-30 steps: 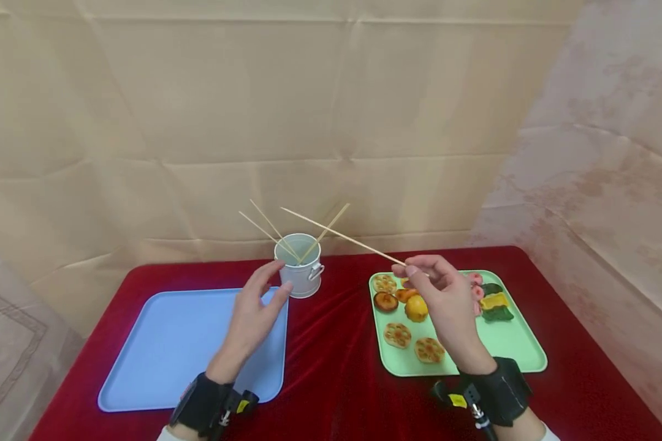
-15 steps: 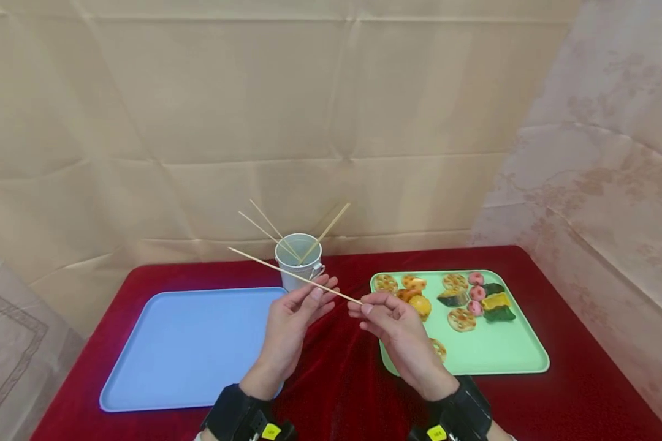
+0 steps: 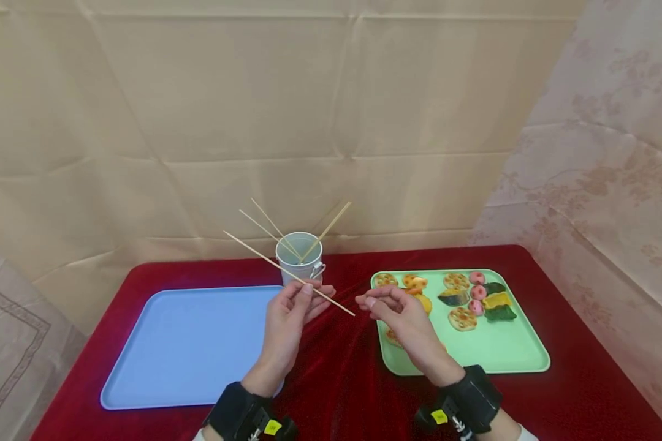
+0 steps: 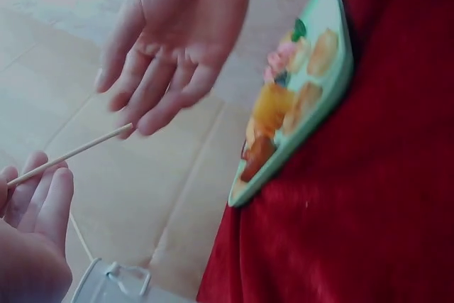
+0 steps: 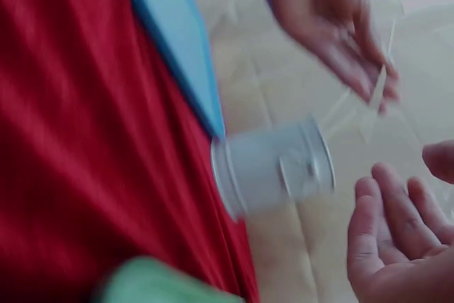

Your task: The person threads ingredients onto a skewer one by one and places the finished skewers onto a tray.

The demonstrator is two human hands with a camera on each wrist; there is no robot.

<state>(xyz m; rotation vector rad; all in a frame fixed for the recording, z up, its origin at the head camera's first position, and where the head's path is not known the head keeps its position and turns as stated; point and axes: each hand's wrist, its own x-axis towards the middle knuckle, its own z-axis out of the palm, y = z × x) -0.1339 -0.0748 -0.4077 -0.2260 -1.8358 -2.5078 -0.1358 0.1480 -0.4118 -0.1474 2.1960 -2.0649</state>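
My left hand (image 3: pixel 287 324) pinches a thin wooden skewer (image 3: pixel 254 250) between thumb and fingers, in front of the bucket. The skewer slants from upper left down to the right, and its lower end points toward my right hand (image 3: pixel 405 324). That hand holds nothing; its fingers are loosely bent, a small gap away from the skewer's end. In the left wrist view the skewer's tip (image 4: pixel 128 128) comes near the right fingertips. A small white metal bucket (image 3: pixel 302 271) stands behind the left hand, with several more skewers (image 3: pixel 331 226) leaning in it.
On the right, a green tray (image 3: pixel 515 349) carries lotus root slices (image 3: pixel 463 319), pink round pieces (image 3: pixel 476 306), a yellow piece (image 3: pixel 496 300) and a green piece (image 3: pixel 500 313). The right hand hides some. A blue tray (image 3: pixel 193 343) lies left on the red cloth (image 3: pixel 342 380).
The right hand brought the skewer from over the green tray to the middle. The left hand moved right from beside the bucket and took hold of it; the right hand let go.
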